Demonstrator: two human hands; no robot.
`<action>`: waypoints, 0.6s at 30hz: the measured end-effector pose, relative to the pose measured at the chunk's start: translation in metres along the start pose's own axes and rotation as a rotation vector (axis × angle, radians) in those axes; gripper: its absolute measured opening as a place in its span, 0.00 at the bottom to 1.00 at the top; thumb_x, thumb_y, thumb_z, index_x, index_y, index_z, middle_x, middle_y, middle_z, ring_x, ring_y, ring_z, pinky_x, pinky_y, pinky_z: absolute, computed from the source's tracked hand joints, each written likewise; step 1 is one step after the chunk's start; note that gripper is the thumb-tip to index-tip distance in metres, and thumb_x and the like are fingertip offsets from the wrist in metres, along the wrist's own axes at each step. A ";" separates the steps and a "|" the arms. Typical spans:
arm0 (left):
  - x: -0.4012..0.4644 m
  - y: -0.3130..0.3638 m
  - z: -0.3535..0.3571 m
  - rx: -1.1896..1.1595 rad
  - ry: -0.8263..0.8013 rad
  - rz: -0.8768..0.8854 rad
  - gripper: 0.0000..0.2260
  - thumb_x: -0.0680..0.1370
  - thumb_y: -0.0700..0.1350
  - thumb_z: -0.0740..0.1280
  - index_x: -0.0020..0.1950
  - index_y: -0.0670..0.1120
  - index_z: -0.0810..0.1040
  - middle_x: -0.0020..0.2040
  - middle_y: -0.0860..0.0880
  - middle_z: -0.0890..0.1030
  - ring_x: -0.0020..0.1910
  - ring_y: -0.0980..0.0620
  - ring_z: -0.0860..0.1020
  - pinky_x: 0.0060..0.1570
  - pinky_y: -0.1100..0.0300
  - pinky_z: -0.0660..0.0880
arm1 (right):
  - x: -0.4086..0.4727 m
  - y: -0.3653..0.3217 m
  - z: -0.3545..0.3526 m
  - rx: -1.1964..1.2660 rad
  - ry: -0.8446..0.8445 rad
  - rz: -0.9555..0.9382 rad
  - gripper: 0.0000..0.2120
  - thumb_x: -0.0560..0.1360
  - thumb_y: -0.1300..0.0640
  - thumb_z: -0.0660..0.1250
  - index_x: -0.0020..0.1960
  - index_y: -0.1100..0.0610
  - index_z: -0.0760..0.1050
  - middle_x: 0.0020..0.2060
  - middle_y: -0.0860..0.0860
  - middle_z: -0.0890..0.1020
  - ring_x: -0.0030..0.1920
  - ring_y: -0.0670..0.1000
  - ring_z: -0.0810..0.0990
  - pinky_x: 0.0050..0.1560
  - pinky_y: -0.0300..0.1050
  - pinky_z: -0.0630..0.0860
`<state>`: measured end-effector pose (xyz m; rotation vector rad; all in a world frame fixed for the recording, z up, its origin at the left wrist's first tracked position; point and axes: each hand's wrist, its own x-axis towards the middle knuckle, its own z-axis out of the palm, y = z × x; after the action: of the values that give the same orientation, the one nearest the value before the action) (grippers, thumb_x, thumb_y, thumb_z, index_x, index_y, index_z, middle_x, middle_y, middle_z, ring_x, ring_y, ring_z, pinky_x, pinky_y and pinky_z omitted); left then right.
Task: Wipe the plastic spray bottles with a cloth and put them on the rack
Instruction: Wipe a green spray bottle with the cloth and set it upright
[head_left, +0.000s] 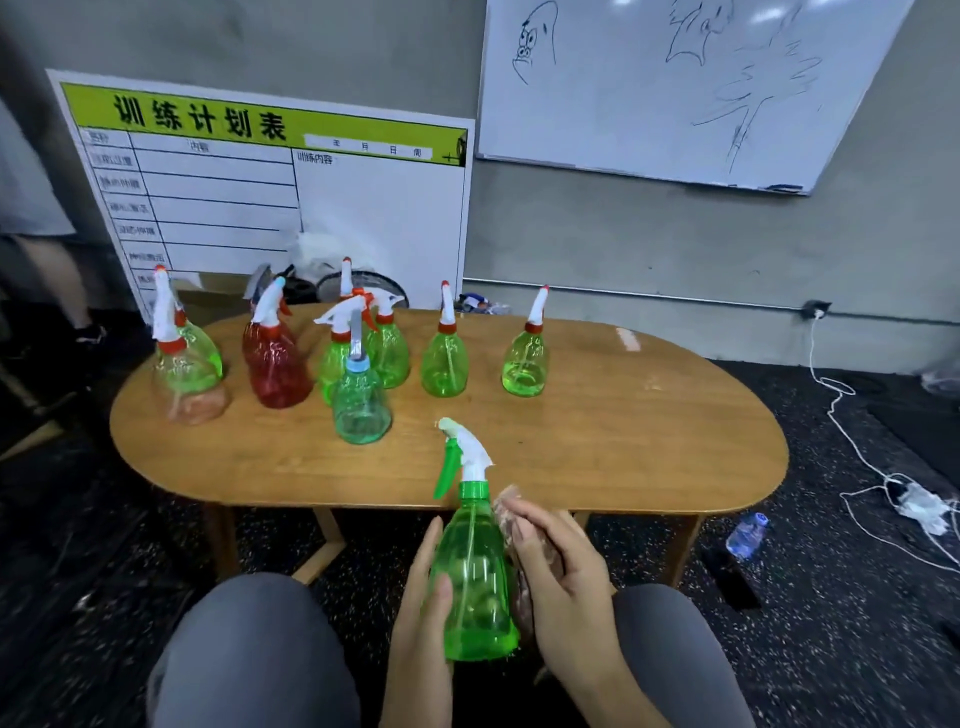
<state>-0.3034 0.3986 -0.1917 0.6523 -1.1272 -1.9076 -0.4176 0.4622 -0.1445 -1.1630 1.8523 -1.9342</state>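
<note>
bottles (358, 358) on table (623, 441) far side, one bottle (475, 582) near edge btwn hands, boards (291, 197) behind

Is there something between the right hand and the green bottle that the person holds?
Yes. A pinkish cloth lies between the right hand and the bottle. The left hand grips the bottle directly.
</note>
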 end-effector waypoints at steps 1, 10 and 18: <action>0.001 -0.002 -0.001 -0.029 -0.001 -0.017 0.46 0.58 0.71 0.83 0.74 0.60 0.76 0.72 0.51 0.81 0.70 0.48 0.80 0.65 0.44 0.76 | 0.005 -0.001 0.000 -0.045 -0.001 -0.037 0.12 0.82 0.54 0.67 0.59 0.44 0.86 0.50 0.48 0.84 0.54 0.50 0.83 0.57 0.38 0.76; -0.005 -0.004 -0.007 0.010 -0.037 0.045 0.23 0.84 0.54 0.61 0.80 0.54 0.70 0.74 0.50 0.79 0.73 0.46 0.77 0.71 0.42 0.74 | 0.012 -0.008 0.009 -0.522 -0.212 -0.360 0.11 0.83 0.45 0.65 0.60 0.43 0.84 0.41 0.39 0.75 0.37 0.42 0.76 0.37 0.38 0.75; -0.011 0.004 -0.009 -0.025 -0.010 0.006 0.20 0.88 0.48 0.52 0.78 0.53 0.72 0.66 0.41 0.84 0.66 0.39 0.82 0.68 0.43 0.74 | -0.020 0.006 -0.007 -0.701 -0.442 -0.883 0.09 0.81 0.52 0.72 0.59 0.49 0.86 0.43 0.47 0.70 0.38 0.47 0.72 0.37 0.36 0.69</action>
<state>-0.2886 0.4027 -0.1917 0.6256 -1.1082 -1.9187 -0.4110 0.4794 -0.1573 -2.7117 1.9546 -1.0600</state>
